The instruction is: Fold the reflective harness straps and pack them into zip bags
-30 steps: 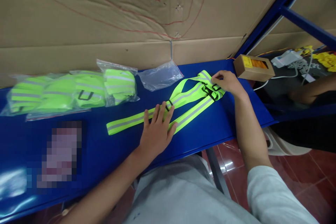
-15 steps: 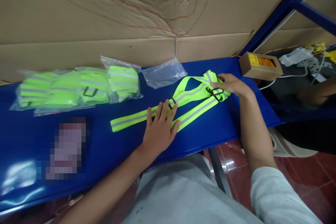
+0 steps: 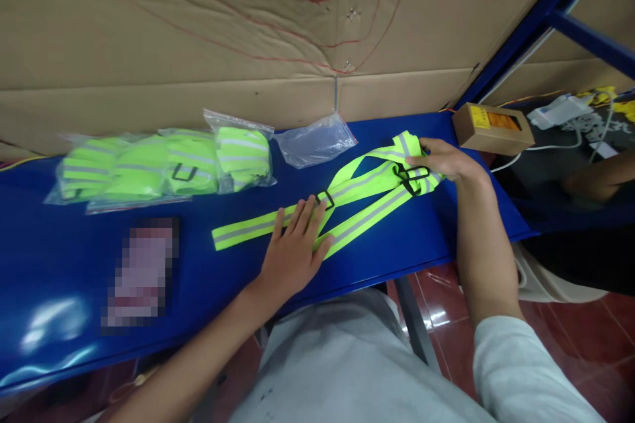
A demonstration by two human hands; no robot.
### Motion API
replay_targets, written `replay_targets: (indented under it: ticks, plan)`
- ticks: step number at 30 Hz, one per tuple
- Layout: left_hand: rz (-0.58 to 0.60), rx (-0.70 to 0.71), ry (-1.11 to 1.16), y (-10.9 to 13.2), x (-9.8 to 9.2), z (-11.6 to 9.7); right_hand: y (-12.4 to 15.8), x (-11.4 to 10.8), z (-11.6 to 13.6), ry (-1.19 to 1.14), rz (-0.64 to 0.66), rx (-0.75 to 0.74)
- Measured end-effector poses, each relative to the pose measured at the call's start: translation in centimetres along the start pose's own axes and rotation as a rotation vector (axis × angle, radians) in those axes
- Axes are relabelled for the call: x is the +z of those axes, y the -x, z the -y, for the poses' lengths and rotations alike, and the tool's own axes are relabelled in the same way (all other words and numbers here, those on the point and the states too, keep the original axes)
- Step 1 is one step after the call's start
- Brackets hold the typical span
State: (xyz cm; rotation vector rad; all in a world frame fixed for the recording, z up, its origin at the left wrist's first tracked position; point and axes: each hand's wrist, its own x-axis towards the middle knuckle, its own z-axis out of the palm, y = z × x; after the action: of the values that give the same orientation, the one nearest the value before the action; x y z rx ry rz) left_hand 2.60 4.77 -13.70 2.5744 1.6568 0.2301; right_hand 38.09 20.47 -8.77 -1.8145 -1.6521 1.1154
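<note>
A neon yellow reflective strap harness (image 3: pixel 357 195) with grey stripes and black buckles lies stretched across the blue table (image 3: pixel 208 277). My left hand (image 3: pixel 292 248) lies flat on its middle, fingers stretched out over the two straps near a black buckle (image 3: pixel 325 199). My right hand (image 3: pixel 444 160) rests on the harness's right end, fingers curled over the folded straps and a black buckle (image 3: pixel 409 177) there.
Several bagged neon harnesses (image 3: pixel 169 162) lie at the back left, with an empty clear bag (image 3: pixel 317 139) beside them. A small cardboard box (image 3: pixel 491 127) sits at the right end. A cardboard wall stands behind. Another person's arm (image 3: pixel 595 178) shows at the far right, near cables.
My right hand slid slightly right and down along the harness's end. My left hand stays flat on the straps. The view shifted a little.
</note>
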Motion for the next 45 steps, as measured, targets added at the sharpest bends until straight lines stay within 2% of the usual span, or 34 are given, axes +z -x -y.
replay_targets:
  ticks: [5,8,11,14,17,19,22,25,29,32,37,41,44,45]
  plan:
    - [-0.002,-0.016,-0.012,0.3,0.5,0.2,-0.3,0.0,0.8,0.027,0.007,-0.026]
    - [-0.006,-0.031,0.001,-0.1,0.6,-0.5,-0.2,0.3,2.5,0.346,-0.080,-0.090]
    - [0.004,-0.018,0.039,-0.7,0.7,-1.4,0.8,2.3,4.8,0.689,-0.259,-0.133]
    - [0.029,-0.002,0.064,-1.0,0.7,-2.2,2.5,5.9,6.3,0.807,-0.383,-0.194]
    - [0.033,-0.020,0.067,-0.5,0.7,-2.5,4.0,9.7,5.9,0.901,-0.386,-0.283]
    - [0.021,-0.021,0.067,0.4,0.6,-2.4,4.8,11.5,4.9,1.060,-0.349,-0.375]
    - [0.007,0.002,0.066,2.0,0.5,-2.0,5.5,12.8,3.3,1.206,-0.326,-0.463]
    - [-0.007,-0.007,0.072,3.2,0.4,-1.7,6.3,13.4,2.8,1.207,-0.310,-0.446]
    - [-0.028,-0.013,0.069,3.5,0.4,-1.8,7.3,13.7,3.7,1.138,-0.242,-0.390]
    - [-0.037,0.005,0.060,3.4,0.3,-1.9,7.5,13.1,4.8,1.050,-0.216,-0.318]
    - [-0.042,-0.006,0.068,3.4,0.0,-2.0,6.5,10.3,5.5,0.861,-0.272,-0.145]
    - [-0.009,-0.031,0.065,3.3,-0.5,-2.4,5.0,8.2,4.9,0.694,-0.287,-0.156]
    - [-0.007,-0.050,0.071,3.0,-0.6,-3.0,3.4,6.9,4.1,0.751,-0.266,-0.158]
    - [-0.010,-0.055,0.076,2.9,-0.5,-3.1,2.8,6.4,3.9,0.760,-0.222,-0.141]
